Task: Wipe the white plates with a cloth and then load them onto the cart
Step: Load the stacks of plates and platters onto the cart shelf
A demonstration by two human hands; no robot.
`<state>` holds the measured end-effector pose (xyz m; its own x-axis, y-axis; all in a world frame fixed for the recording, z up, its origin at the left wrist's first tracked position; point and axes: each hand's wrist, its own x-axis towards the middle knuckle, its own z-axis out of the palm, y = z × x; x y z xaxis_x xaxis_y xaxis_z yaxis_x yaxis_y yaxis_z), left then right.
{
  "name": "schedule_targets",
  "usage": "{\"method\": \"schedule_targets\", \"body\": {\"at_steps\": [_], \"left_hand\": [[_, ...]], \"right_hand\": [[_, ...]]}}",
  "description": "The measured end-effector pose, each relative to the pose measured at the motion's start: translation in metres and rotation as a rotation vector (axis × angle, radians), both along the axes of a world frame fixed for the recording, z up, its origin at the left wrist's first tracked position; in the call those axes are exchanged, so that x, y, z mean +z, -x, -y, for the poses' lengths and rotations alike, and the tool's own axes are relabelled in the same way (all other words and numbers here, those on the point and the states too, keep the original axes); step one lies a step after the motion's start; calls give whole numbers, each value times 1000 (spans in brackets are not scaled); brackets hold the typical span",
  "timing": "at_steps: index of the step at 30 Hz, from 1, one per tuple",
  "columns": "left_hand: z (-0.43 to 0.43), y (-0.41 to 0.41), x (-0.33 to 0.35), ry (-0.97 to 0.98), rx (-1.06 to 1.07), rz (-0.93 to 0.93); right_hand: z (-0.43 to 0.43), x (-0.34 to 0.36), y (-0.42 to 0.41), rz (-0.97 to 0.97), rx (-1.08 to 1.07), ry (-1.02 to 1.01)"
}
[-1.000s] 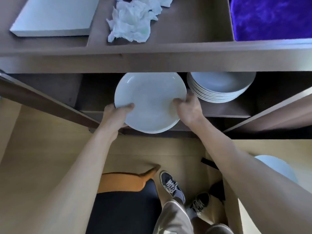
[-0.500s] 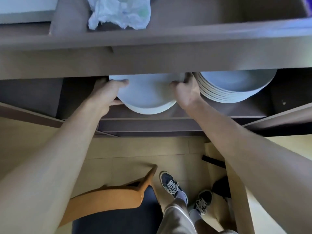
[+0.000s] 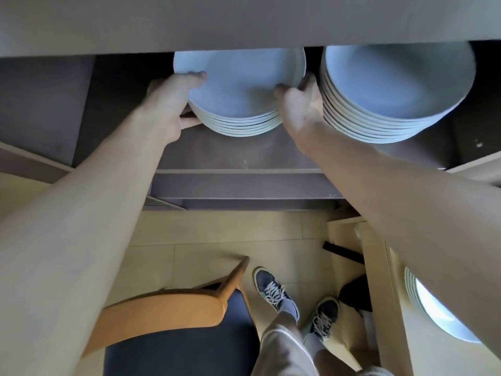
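Observation:
A white plate [image 3: 241,77] lies on top of a stack of several white plates [image 3: 244,124] on the cart's lower shelf [image 3: 230,156]. My left hand [image 3: 170,101] grips the plate's left rim, thumb on top and fingers curled underneath. My right hand [image 3: 298,104] grips its right rim, squeezed between this stack and a second, taller stack of white plates [image 3: 393,96] to the right. The cart's upper shelf [image 3: 244,23] hides the far parts of both stacks.
A wooden chair with a dark seat [image 3: 173,321] stands at the lower left on the light wooden floor. Another stack of white plates [image 3: 433,310] sits on a light table at the lower right. My feet [image 3: 273,291] stand by the cart.
Both hands carried the plate from in front of the cart into the lower shelf and down onto the left stack. The view dipped lower, so the cloth on the top shelf has dropped out of sight.

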<state>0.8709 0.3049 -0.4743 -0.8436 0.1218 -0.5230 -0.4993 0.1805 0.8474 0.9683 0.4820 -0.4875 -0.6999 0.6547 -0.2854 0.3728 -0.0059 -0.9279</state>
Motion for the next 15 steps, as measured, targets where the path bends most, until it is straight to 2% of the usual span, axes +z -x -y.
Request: {"method": "schedule_targets", "body": {"at_steps": [3,9,12,15], "left_hand": [[7,-25,-6,-139,108,34],[17,-126,8,-19,308,-57],[-6,-201,6,0,176,-28],[-62,-266,-10,68,-129,26]], "right_hand": [[4,-2,-14,4,42,24],[10,-2,-98,-16,124,181],[2,-10,-165,26,105,129],[-17,-23,-237,101,32,127]]}}
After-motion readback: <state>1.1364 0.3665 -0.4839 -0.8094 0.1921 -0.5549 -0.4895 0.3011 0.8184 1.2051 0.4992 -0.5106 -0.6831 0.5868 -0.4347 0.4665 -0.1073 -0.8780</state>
